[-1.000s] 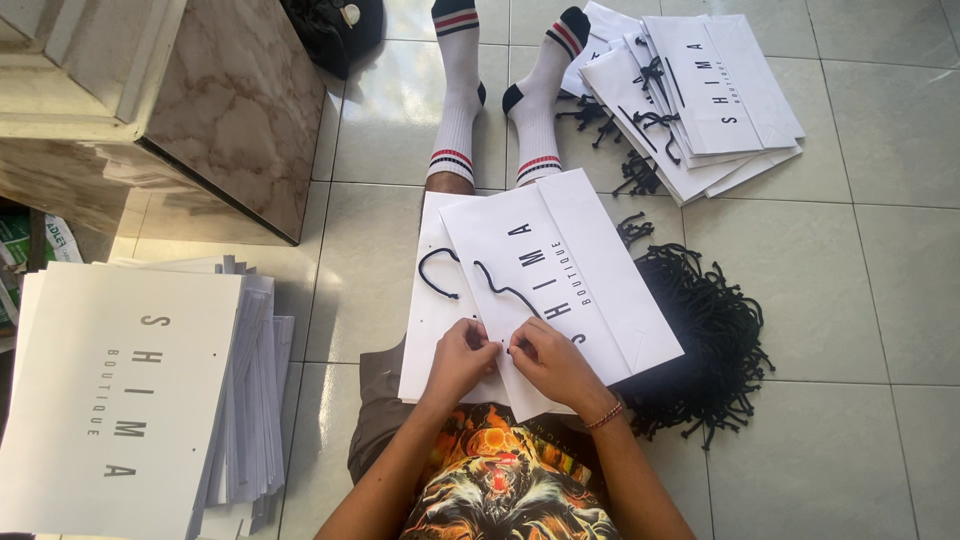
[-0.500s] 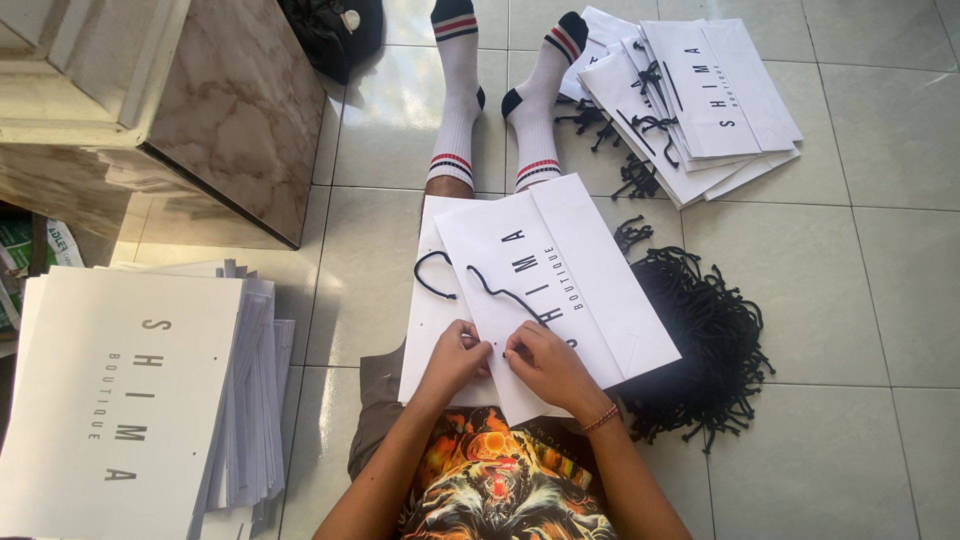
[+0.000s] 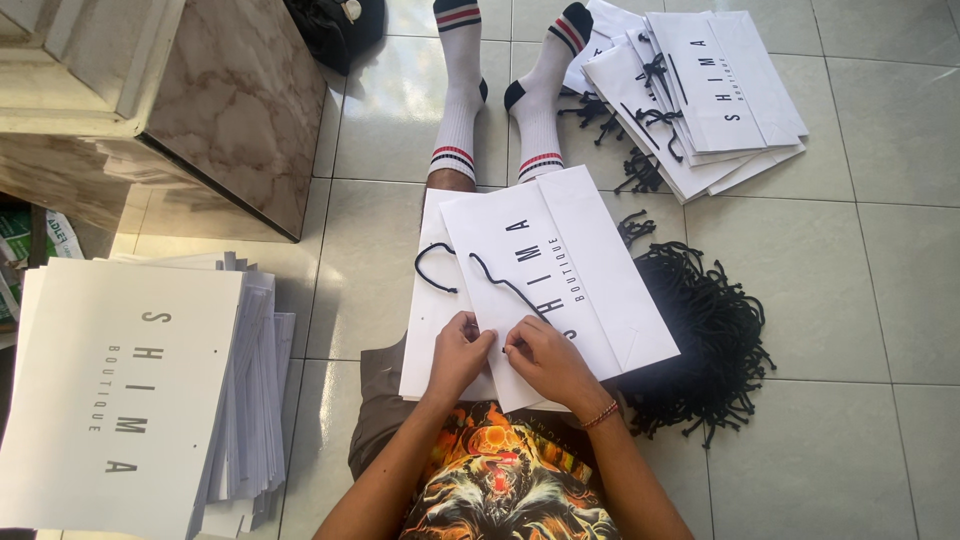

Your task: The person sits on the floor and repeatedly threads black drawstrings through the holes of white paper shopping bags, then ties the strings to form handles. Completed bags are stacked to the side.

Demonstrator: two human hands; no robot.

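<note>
The person sat on the tiled floor with legs extended toward 12 o'clock. A flat white paper bag lay across the lap, its near edge under both hands at 6 o'clock of the bag.

The left hand rested on the bag's near edge, fingers curled together and pressed onto the paper. The right hand sat just beside it, at 3 o'clock of the left hand, fingers pinched together at the end of a black cord handle. The small size of the cord end prevented confirming whether it was actually clamped. A second cord loop lay at 9 o'clock of the first.

Change against the earlier frames: the hands stayed at the same edge point, drawn slightly closer, and the cord kept its route across the bag face. The bag had shifted only marginally. In my judgement the cord end was being worked at the bag's rim, with fitting incomplete.

Surroundings: a loose pile of black cords lay at 3 o'clock of the bag, finished bags with handles at 1 o'clock, a stack of flat bags at 9 o'clock, and a marble-faced cabinet at 10 o'clock.
</note>
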